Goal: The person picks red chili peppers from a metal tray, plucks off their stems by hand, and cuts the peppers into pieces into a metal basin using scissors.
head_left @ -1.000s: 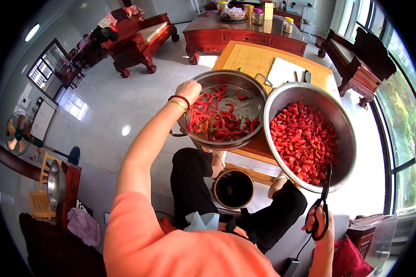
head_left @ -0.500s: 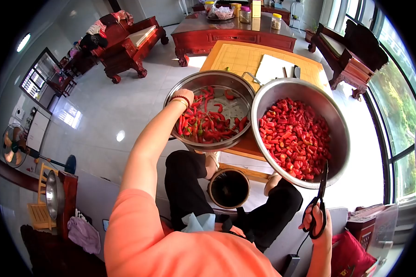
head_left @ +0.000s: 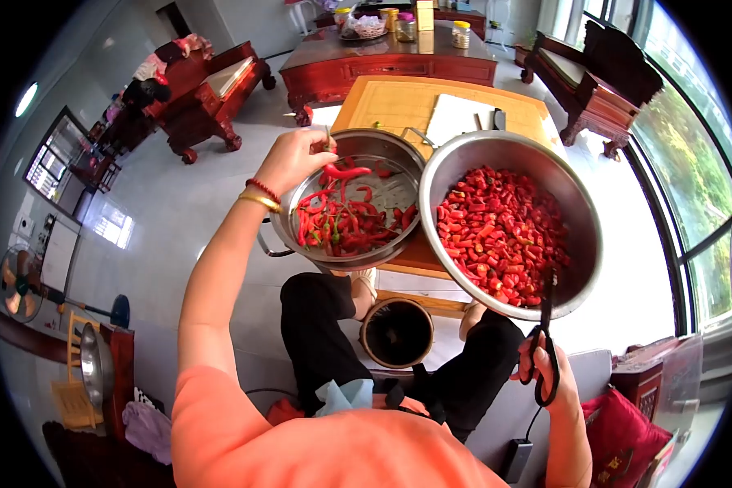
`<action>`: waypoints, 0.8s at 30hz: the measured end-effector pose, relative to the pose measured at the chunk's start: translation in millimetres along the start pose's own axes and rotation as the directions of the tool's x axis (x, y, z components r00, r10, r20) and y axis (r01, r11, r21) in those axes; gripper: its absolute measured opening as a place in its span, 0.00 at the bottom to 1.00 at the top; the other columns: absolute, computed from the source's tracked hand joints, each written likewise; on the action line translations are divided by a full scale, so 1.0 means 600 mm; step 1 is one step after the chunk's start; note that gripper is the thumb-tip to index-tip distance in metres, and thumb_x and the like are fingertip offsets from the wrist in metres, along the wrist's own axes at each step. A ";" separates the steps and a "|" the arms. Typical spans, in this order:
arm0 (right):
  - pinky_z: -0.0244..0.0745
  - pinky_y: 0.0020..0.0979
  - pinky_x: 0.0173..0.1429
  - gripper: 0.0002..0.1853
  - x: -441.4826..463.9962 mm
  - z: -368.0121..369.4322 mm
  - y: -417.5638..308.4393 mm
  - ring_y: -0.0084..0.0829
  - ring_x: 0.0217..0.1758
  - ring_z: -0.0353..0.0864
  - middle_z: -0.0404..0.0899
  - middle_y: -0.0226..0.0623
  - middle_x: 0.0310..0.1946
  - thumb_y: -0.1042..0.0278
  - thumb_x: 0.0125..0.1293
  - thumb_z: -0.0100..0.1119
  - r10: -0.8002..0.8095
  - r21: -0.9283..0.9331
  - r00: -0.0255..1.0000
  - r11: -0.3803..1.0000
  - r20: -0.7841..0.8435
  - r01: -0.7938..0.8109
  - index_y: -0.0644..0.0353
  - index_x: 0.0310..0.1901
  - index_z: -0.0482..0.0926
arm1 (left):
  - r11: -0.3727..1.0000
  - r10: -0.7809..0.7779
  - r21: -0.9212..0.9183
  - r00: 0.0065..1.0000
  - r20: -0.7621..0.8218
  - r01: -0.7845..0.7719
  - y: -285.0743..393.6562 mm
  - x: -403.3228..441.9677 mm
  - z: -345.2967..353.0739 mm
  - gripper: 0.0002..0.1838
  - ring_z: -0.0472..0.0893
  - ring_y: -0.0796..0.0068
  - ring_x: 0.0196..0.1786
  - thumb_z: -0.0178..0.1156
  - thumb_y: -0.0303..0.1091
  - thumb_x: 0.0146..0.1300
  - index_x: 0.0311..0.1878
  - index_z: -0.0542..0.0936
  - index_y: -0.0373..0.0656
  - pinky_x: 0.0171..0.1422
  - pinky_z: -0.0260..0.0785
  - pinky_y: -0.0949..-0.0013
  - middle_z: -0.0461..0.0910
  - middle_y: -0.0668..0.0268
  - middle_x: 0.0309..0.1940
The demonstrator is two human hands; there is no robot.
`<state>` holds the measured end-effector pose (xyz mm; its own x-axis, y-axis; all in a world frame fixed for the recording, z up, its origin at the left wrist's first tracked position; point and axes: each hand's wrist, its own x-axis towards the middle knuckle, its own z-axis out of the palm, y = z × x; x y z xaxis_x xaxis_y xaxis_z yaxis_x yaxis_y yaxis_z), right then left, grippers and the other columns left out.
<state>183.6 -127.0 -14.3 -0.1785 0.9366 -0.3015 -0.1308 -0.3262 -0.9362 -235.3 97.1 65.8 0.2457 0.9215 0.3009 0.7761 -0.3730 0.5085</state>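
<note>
Over the left rim of the steamer pot (head_left: 331, 262), my left hand (head_left: 294, 165) is closed in a pinch on a red chili pepper (head_left: 346, 172). Whole red chilies (head_left: 354, 224), some with green stems, lie on the pot's perforated bottom. Beside it, a wide metal basin (head_left: 577, 281) contains many cut red chili pieces (head_left: 496, 236). My right hand (head_left: 557, 370) grips black scissors (head_left: 545, 325) by the handles. Their blades point upward at the basin's near right rim; whether they are parted is hard to see.
Both vessels rest on a wooden table (head_left: 390, 98), with a white board (head_left: 455, 118) and a black-handled knife (head_left: 498, 119) behind them. A dark-lined bin (head_left: 397, 333) stands on the floor between my feet. A low dark-red table (head_left: 390, 69) stands farther back.
My left hand has risen from inside the steamer pot to its left rim, bringing up a chili. The right hand with the scissors has shifted slightly. The whole view has moved a little.
</note>
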 end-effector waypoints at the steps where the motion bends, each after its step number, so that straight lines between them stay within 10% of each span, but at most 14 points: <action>1: 0.76 0.29 0.35 0.22 0.002 0.004 -0.007 0.22 0.26 0.71 0.69 0.31 0.22 0.53 0.59 0.59 0.008 -0.030 1.000 1.000 0.026 -0.007 0.66 0.41 0.70 | 0.993 0.044 -0.113 0.999 -0.027 -0.047 0.026 -0.004 0.011 0.11 0.81 0.70 0.33 0.63 0.33 0.53 0.35 0.80 0.36 0.40 0.70 0.71 0.80 0.59 0.30; 10: 0.75 0.29 0.40 0.30 0.008 0.020 -0.024 0.21 0.31 0.69 0.68 0.31 0.28 0.44 0.57 0.61 0.105 -0.185 0.986 0.980 0.132 -0.080 0.66 0.44 0.70 | 0.838 0.200 -0.520 0.980 0.012 -0.165 0.227 -0.034 0.149 0.09 0.77 0.82 0.37 0.63 0.27 0.57 0.39 0.79 0.34 0.44 0.68 0.77 0.77 0.67 0.32; 24: 0.75 0.26 0.26 0.25 -0.004 0.007 -0.018 0.17 0.20 0.66 0.65 0.27 0.17 0.44 0.65 0.51 0.173 -0.176 0.985 0.969 -0.026 -0.175 0.65 0.31 0.70 | 0.858 0.402 -0.351 0.916 0.003 -0.375 0.285 -0.052 0.225 0.11 0.77 0.67 0.31 0.68 0.31 0.50 0.35 0.78 0.38 0.36 0.68 0.70 0.75 0.60 0.29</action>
<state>181.5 -126.1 -2.9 -0.1730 0.8690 -0.4637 0.0762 -0.4575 -0.8859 -31.8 19.4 34.1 0.5383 0.6943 0.4776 0.3701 -0.7040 0.6062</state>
